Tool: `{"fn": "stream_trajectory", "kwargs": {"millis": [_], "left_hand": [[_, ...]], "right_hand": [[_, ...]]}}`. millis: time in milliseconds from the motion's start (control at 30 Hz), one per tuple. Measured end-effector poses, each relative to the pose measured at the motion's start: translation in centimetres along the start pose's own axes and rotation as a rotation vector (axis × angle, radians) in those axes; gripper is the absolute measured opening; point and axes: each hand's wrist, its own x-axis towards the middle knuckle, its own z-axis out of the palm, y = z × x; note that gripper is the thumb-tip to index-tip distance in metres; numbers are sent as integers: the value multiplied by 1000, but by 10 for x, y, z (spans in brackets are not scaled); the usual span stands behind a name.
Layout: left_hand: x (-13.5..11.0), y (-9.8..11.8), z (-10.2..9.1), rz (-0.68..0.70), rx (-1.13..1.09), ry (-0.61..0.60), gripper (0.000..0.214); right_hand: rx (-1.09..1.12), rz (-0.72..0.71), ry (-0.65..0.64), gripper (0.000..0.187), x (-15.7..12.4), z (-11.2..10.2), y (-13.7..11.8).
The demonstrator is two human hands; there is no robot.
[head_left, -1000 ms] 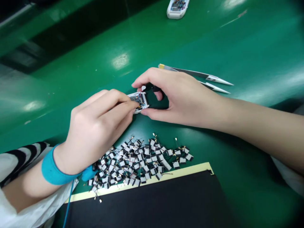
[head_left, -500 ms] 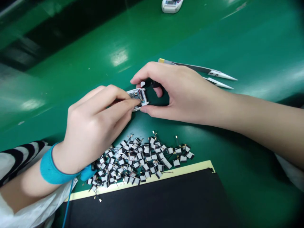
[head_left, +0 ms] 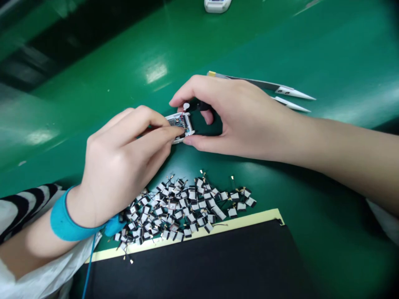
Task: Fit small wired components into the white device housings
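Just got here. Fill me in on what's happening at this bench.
Someone's left hand holds a small white case, a fingertip resting at the circuit board inside. The right hand touches the case's near corner with its thumb. Tweezers lie beyond the right hand, and a heap of small black-and-white parts lies nearer the camera.
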Motion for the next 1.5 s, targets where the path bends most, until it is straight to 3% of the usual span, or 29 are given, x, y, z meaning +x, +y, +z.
{"fn": "stream_trajectory", "kwargs": {"millis": [667, 767, 967, 1100, 1267, 1500], "left_hand": [[1, -3, 2, 8, -5, 37, 11], [0, -3, 1, -6, -6, 10, 12], [-2, -4, 2, 0, -65, 18, 14], [-3, -4, 3, 8, -59, 35, 15], [-3, -4, 4, 6, -43, 45, 15], [-1, -4, 4, -18, -59, 23, 18]], "right_hand": [[54, 54, 14, 27, -2, -3, -1], [116, 97, 85, 13, -4, -9, -2], [86, 22, 252, 17, -7, -13, -6], [58, 54, 277, 19, -8, -10, -6], [84, -13, 325, 21, -8, -9, -2], [358, 89, 478, 11, -11, -5, -12]]}}
